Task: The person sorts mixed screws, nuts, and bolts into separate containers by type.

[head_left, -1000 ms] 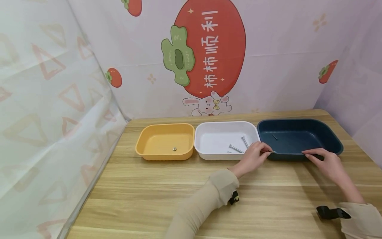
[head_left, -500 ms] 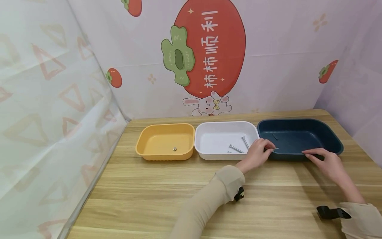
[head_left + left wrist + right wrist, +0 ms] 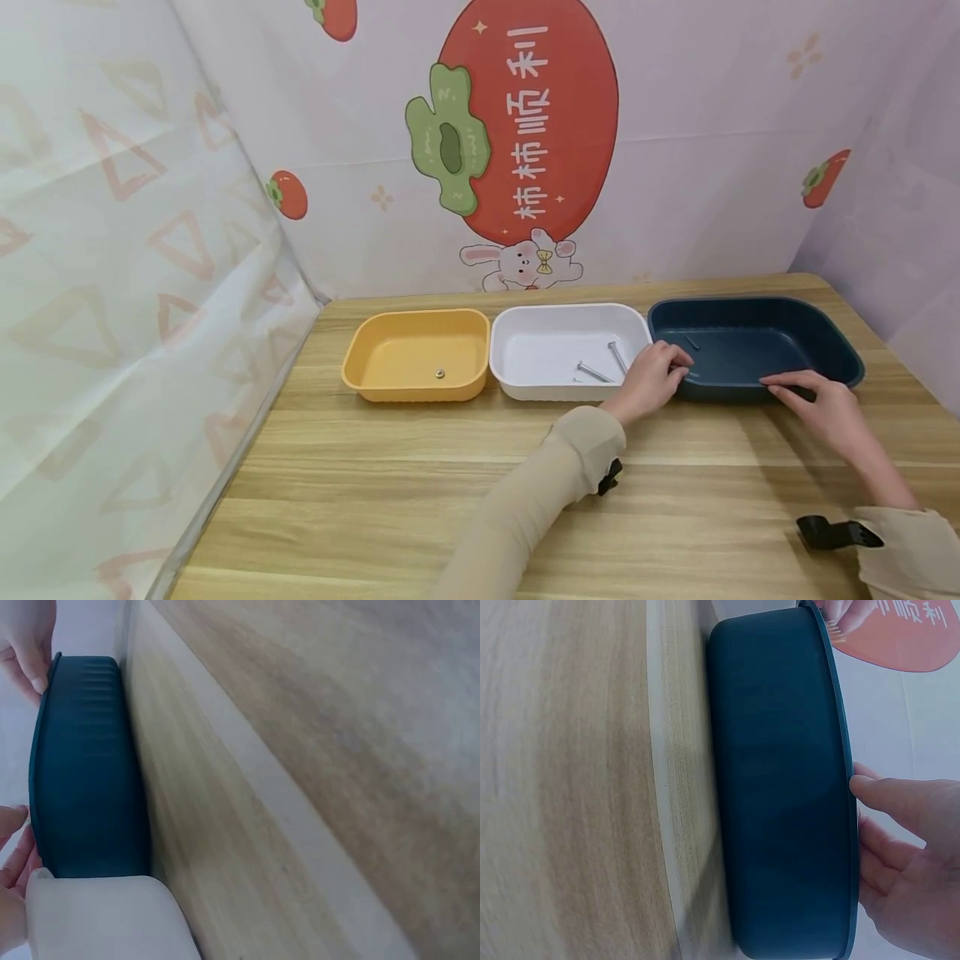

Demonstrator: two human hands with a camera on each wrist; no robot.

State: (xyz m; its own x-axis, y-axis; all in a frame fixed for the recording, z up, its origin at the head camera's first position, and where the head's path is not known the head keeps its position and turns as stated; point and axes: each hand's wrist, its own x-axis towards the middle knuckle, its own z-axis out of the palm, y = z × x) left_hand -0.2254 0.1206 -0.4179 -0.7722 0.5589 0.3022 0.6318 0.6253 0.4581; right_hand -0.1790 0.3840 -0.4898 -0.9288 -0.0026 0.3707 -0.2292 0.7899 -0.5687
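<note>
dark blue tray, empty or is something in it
Not empty: the head view shows a small thin piece inside the dark blue tray.

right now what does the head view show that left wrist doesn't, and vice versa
Head only: yellow tray, its metal nut, two long bolts in the white tray, red wall print. Left wrist only: ridges on the outside of the dark blue tray. Both: dark blue tray, white tray, left hand, right hand, wooden table.
</note>
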